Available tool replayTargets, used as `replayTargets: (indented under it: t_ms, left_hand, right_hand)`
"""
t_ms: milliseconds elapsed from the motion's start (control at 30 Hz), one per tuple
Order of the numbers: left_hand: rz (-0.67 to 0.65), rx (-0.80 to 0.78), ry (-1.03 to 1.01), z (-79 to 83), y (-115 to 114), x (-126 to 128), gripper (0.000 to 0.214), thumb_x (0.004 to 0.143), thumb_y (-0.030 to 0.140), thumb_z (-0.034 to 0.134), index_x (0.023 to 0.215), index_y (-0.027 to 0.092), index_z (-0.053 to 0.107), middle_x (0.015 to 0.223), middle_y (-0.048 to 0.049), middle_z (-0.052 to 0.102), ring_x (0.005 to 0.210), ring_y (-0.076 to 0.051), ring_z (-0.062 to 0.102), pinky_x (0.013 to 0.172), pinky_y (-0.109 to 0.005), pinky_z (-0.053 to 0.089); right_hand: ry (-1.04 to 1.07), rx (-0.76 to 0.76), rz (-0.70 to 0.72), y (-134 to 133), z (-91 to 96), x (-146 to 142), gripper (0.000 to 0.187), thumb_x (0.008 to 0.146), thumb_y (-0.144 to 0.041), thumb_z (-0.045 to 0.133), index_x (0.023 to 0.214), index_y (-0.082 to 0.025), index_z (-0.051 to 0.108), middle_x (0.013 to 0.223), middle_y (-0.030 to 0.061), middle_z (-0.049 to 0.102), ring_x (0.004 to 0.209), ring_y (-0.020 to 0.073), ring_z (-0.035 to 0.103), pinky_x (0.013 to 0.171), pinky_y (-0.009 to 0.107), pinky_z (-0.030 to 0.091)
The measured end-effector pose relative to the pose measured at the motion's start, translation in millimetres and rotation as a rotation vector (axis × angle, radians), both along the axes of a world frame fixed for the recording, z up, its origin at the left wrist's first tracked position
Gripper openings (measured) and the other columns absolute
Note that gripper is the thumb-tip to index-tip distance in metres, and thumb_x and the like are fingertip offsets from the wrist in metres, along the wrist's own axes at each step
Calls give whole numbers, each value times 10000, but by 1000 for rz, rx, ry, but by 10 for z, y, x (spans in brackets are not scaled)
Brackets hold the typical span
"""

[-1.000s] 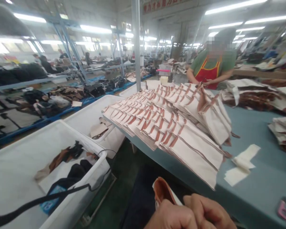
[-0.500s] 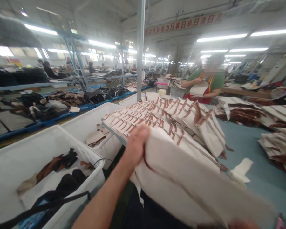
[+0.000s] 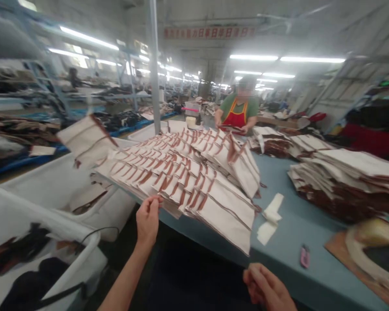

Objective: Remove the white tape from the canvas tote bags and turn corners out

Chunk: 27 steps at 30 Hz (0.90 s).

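Note:
Overlapping cream fabric pieces with brown edging (image 3: 227,216) lie in rows over the table. At the near edge of these rows is my left hand (image 3: 148,222), its thumb and fingers pinched together by a brown-edged piece; whether it grips anything is hidden. My right hand (image 3: 267,287) is low in front of the table edge, fingers curled in, and what it may hold cannot be made out. Off to the left, a cream fabric piece with brown strips (image 3: 89,140) appears tilted in mid-air above the bins, slightly blurred, apart from both hands.
White bins (image 3: 94,255) stand left of the blue-green table (image 3: 214,248). On the table are a white cloth scrap (image 3: 270,220), a small pink tool (image 3: 305,256) and tall fabric stacks (image 3: 343,181). A co-worker in a red apron (image 3: 235,113) stands beyond, handling something.
The large cream piece that my left hand held in front of me is out of my hands. A cream piece now shows in the air at left. The view has turned right.

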State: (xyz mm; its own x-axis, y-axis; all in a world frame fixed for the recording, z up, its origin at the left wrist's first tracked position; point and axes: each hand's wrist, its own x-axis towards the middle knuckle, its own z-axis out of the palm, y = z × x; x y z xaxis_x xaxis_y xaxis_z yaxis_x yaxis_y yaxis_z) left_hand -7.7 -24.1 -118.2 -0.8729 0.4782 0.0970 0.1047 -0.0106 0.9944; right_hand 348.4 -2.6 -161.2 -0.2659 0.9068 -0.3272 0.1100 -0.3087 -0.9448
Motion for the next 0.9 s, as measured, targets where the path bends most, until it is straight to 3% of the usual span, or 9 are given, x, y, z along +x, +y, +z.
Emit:
replayTargets:
  t_ms: [100,233,333,433,500,600,700,767,900]
  left_hand:
    - [-203,-92,187,-41,-8,315,295,974,477,672,966,194,756,907,-46,810,832,-225,743,804,-368,589]
    - [-386,-152,423,93,111,513,316,940,503,602,979,239,772,885,-38,848,716,-235,761,689,-324,586]
    - [-431,-163,615,182,249,652,284,949,443,574,984,243,773,941,-58,857,840,-280,795,799,-379,619]
    - [-424,-169,808,256,392,826,308,979,402,532,994,212,774,1033,-134,851,1025,-374,773,961,-530,596]
    - [-455,-176,922,290,512,960,315,1002,359,510,1016,199,781,1052,-153,845,1048,-393,759,984,-578,582]
    - [-570,-192,1054,268,770,1140,305,997,259,512,1133,211,780,1165,-125,836,1125,-343,754,1037,-521,588]
    - [-649,-258,1115,129,1065,1202,351,946,193,571,1250,173,747,1360,-164,776,1253,-339,720,1077,-498,592]
    - [-670,-320,1126,5,1210,1169,351,918,159,601,1237,133,745,1378,-205,759,1267,-368,711,1072,-524,599]
    - [-703,-397,1132,-151,1319,1065,298,935,154,602,1188,129,757,1384,-210,753,1275,-384,701,1088,-541,590]
  right_hand:
    - [-72,114,58,67,295,-76,710,789,-897,688,741,-188,667,594,-10,563,551,134,503,562,271,427]
    - [-235,318,81,401,643,-102,595,932,-783,573,815,-202,622,700,18,657,589,154,563,569,275,450]
    - [-483,586,17,890,844,-181,431,966,-621,554,851,-214,633,762,29,688,696,199,645,660,309,505]
    - [-611,680,-62,1557,984,-420,304,936,-492,644,1036,-206,659,965,60,753,849,244,706,816,365,530]
    - [-683,744,-83,2011,1026,-660,404,916,-433,712,1230,-189,638,1199,109,749,1055,289,708,962,410,519]
    - [-768,826,-82,2563,1000,-1006,620,904,-377,791,1434,-164,552,1502,179,608,1382,341,562,1157,455,437]
    - [-832,839,-13,2900,891,-1154,469,972,-297,755,1398,-167,609,1457,169,633,1344,328,598,1144,495,483]
    - [-856,832,36,3033,807,-1123,336,1030,-308,710,1336,-178,663,1387,129,673,1243,292,665,1075,505,555]
    - [-883,793,11,3246,745,-949,344,1057,-374,696,1338,-178,671,1358,111,683,1161,267,705,988,488,619]
